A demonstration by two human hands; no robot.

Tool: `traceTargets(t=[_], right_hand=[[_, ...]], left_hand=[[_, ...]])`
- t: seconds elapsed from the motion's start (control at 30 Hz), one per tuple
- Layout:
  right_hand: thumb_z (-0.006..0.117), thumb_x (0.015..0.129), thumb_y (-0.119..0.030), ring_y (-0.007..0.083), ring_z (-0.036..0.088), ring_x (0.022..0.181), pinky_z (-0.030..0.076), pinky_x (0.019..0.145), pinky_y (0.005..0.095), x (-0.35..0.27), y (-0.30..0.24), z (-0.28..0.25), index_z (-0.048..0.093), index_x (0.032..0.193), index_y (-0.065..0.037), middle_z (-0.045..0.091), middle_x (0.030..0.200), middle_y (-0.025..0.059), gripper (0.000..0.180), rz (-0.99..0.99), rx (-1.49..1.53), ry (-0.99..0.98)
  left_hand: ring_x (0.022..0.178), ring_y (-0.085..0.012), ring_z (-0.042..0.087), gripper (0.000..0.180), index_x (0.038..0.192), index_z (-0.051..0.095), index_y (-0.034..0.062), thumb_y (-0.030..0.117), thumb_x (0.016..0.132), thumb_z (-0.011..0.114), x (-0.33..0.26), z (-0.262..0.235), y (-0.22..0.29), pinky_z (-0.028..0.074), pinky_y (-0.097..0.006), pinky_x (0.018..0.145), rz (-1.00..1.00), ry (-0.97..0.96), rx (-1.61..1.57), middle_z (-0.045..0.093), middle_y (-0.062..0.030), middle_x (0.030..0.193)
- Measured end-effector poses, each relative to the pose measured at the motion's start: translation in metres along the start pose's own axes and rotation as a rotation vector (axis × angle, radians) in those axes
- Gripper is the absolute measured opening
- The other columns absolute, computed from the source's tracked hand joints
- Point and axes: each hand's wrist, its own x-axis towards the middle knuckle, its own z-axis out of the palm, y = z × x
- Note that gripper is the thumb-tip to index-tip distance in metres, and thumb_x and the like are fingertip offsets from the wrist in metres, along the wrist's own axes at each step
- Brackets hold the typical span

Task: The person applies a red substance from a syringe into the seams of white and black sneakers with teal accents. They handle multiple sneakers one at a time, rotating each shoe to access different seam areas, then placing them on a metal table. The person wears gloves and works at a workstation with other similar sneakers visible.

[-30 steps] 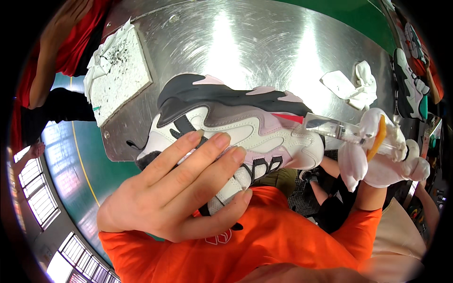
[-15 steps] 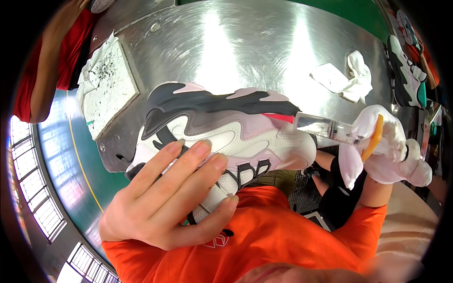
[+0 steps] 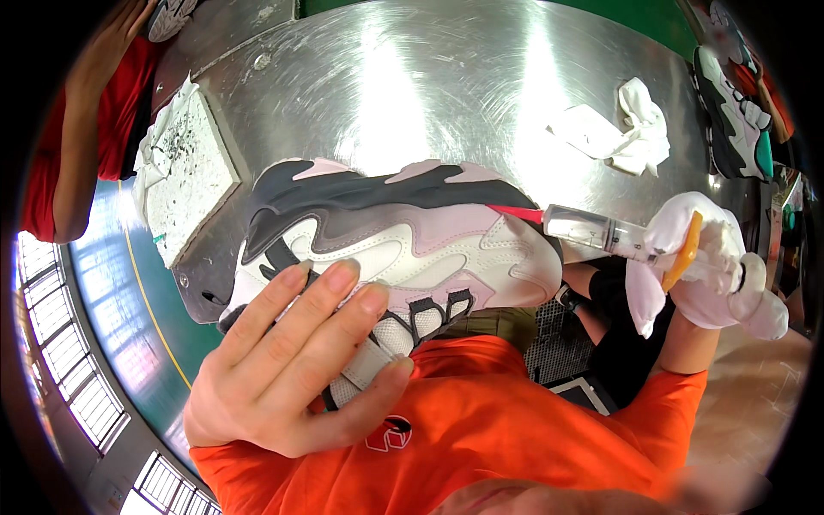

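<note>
- Head camera: one white, pink and dark grey sports shoe with a wavy sole (image 3: 403, 249) is in front of the person's middle, by the near edge of the table. Its long way runs left to right, heel at the left, toe at the right. The sole side faces away from the person and the laces face the body.
- A see-through plastic syringe with dark marks (image 3: 592, 232) points left at the toe end. Its thin red tip (image 3: 515, 212) meets the line where the dark sole joins the pink side.
- The bare left hand (image 3: 292, 369) is over the heel half. Its fingers lie close together on the shoe's side, with the thumb apart, so the shoe is held between them.
- The right hand in white finger covers (image 3: 699, 266) is nearer the toe, just past it. Its fingers curl round the back of the syringe, by a yellow-orange strip (image 3: 684, 253). I cannot tell if the thumb is pushing.
- Below is a shiny, scratched metal table (image 3: 326, 112). I cannot tell if the shoe rests on it or is held up.
- At the left of the table lies a flat white slab with black specks (image 3: 193, 189). A crumpled white cloth (image 3: 639, 137) lies beyond the toe.
- Far right, there is another dark and white shoe (image 3: 721, 120).
- Around are a green floor (image 3: 163, 275), bright barred windows (image 3: 64, 343), and a co-worker's red sleeve (image 3: 124, 120) at the left.
</note>
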Motion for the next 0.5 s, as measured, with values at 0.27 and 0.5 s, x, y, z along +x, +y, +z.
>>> traceTargets(t=[0.27,0.5], right_hand=[[0.054,0.083,-0.059,0.0367,0.049,0.128,0.035,0.112,0.053,0.017,0.042,-0.039,0.04,0.145,-0.003,0.049,0.138,0.0246,0.085,-0.558,0.313,-0.487],[0.047,0.083,-0.069,0.0262,0.059,0.09,0.049,0.076,0.0371,0.009,-0.008,0.009,0.041,0.134,0.007,0.055,0.104,0.0182,0.092,-0.464,-0.17,0.118]], left_hand=[[0.105,-0.0386,0.068,0.023,0.091,0.07,0.0181,0.013,0.07,0.079,0.0,0.001,0.002,0.056,-0.051,0.09,-0.027,0.033,-0.009,0.07,-0.0212,0.11],[0.103,-0.034,0.069,0.019,0.087,0.071,0.0179,0.014,0.07,0.08,0.001,0.005,-0.005,0.056,-0.044,0.091,0.044,0.119,0.022,0.069,-0.0182,0.111]])
